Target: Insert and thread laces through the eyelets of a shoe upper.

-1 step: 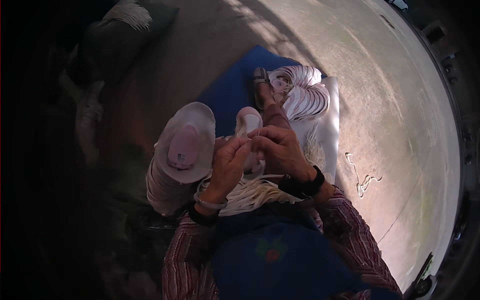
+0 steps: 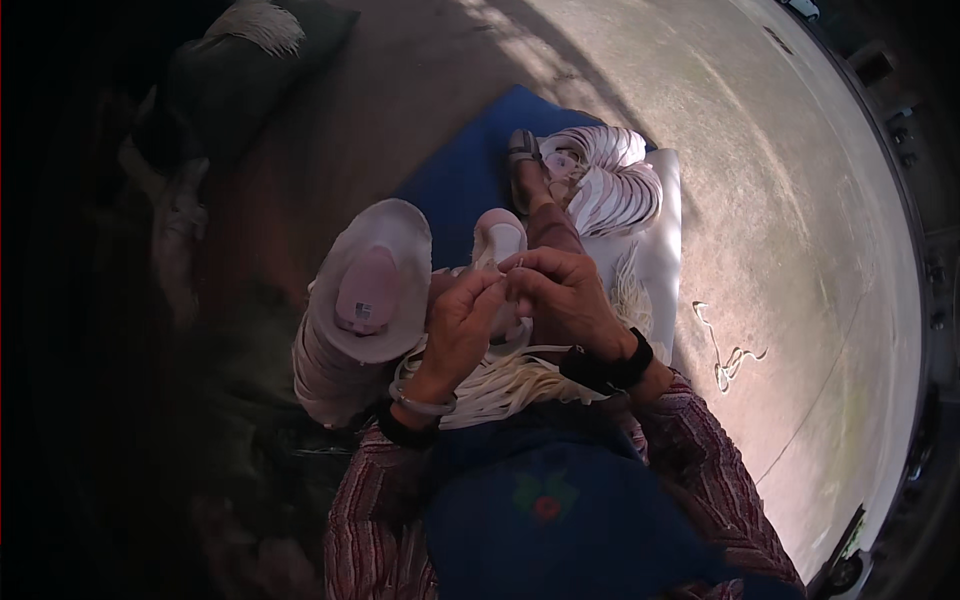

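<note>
My left hand point(image 2: 462, 325) and my right hand point(image 2: 565, 295) meet at the fingertips, both closed in a pinch. A tiny pale bit shows between the fingers, too small to name. Just beyond them, a white and pink shoe part point(image 2: 500, 238) points away from me, its near end partly covered by my hands. Below my wrists, a bundle of cream laces point(image 2: 500, 385) lies across my lap. To the left of my left hand stands a curved stack of nested white shoe parts point(image 2: 400, 235), with a pink insole-like piece point(image 2: 370, 285) inside the top one.
A second curved stack of striped shoe parts point(image 2: 615, 190) rests beside my foot on a blue mat point(image 2: 455, 160) and white padding point(image 2: 667, 220). A loose lace point(image 2: 735, 365) lies on the concrete at right. More laces point(image 2: 255, 25) sit on a dark sack point(image 2: 225, 90) at far left.
</note>
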Available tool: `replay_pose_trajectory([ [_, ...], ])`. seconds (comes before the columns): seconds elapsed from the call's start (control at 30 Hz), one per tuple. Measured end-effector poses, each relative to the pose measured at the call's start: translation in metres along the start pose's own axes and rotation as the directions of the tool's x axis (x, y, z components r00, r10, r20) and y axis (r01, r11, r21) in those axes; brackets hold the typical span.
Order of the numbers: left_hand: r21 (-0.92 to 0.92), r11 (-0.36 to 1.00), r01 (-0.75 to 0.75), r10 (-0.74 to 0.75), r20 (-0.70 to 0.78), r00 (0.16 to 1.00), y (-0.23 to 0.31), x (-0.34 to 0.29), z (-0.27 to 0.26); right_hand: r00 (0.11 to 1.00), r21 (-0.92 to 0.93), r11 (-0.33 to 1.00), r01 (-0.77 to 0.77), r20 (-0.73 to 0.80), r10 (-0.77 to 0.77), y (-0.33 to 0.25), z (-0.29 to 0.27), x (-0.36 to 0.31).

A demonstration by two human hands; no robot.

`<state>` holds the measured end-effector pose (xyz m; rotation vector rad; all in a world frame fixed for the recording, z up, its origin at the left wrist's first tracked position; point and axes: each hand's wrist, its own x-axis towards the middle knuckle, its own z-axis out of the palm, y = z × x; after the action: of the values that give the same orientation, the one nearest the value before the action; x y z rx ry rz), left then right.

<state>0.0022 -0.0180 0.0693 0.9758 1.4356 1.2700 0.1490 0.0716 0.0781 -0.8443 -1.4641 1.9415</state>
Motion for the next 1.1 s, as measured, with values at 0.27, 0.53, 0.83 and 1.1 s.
replay_pose_trajectory([
  [0.27,0.318,0.884,-0.344,0.327,0.109,0.939,-0.006,0.001,0.001,0.999,-0.140,0.990,0.024,0.048,-0.018,0.002,-0.007,0.000],
  [0.53,0.163,0.987,0.001,-0.021,0.119,0.993,0.006,0.009,0.001,0.998,-0.112,0.992,0.051,0.050,-0.046,0.003,-0.009,0.003],
  [0.83,-0.428,0.902,0.056,-0.061,0.003,0.998,0.065,0.010,-0.024,0.979,-0.753,0.626,0.202,0.127,-0.163,0.068,-0.037,0.007],
  [1.1,-0.724,0.643,-0.247,0.469,0.118,0.875,0.169,-0.036,-0.117,0.982,-0.870,0.459,0.182,0.134,-0.136,0.078,-0.025,0.005],
])
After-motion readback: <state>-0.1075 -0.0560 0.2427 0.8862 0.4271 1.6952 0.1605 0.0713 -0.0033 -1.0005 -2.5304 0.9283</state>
